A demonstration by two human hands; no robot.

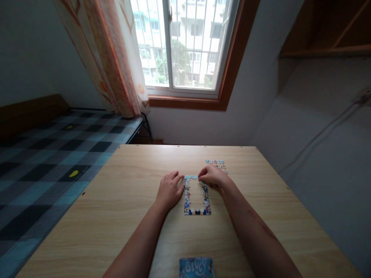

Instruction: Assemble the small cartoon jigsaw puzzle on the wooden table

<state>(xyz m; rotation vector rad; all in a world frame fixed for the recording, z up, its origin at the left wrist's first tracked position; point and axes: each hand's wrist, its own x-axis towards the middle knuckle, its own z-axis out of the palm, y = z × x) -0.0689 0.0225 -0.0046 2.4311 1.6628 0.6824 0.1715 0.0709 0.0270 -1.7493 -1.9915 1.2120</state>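
Note:
A jigsaw puzzle frame (pixel 197 212) lies on the wooden table, its border joined into a rectangle around a bare middle. My left hand (pixel 171 189) rests flat beside its left edge, fingers spread, fingertips by the upper left corner. Over the top right part of the border, my right hand (pixel 213 175) pinches a small puzzle piece (pixel 199 179) between thumb and fingers. Loose puzzle pieces (pixel 215 161) are laid out in rows just beyond my right hand, which partly hides them.
A blue box (pixel 197 267) marked "Bluey" sits at the near edge of the wooden table (pixel 139 220). To the left stands a bed (pixel 58 154) with a checked cover. A window (pixel 191 50) and a curtain (pixel 113 58) are behind the table; a cable (pixel 315 139) runs along the right wall.

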